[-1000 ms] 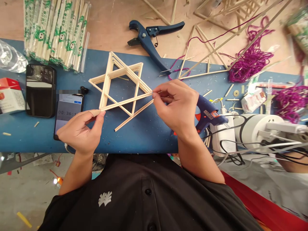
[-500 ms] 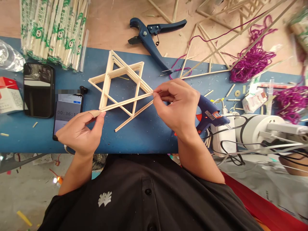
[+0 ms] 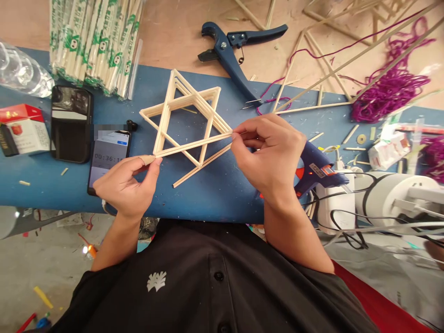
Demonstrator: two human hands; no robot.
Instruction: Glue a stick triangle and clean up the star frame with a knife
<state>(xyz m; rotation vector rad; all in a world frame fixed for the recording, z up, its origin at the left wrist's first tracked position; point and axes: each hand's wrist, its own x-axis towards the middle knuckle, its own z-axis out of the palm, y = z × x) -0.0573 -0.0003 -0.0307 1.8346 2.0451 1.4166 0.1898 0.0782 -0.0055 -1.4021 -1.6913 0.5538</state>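
Note:
A six-pointed star of pale wooden sticks (image 3: 165, 122), stacked in layers, lies on the blue mat between my hands. My left hand (image 3: 126, 187) pinches its near left corner between thumb and forefinger; a tan bandage wraps that forefinger. At the right corner, the thumb and fingers of my right hand (image 3: 272, 159) are closed on the other end of the same near edge. Whether the top stick there is loose or fixed, I cannot tell. Two loose sticks (image 3: 187, 175) lie side by side at the star's near point, running under my right hand.
Wrapped chopsticks (image 3: 93, 46) lie at the back left, near two phones (image 3: 71, 138). A blue cutter (image 3: 231, 60) rests behind the star. Right of my hand are a blue glue gun (image 3: 317, 166), a white power strip (image 3: 335, 203) with cables and purple yarn (image 3: 385, 88).
The whole scene has shifted slightly right in the view. Both hands keep the same pinch on the star's near edge.

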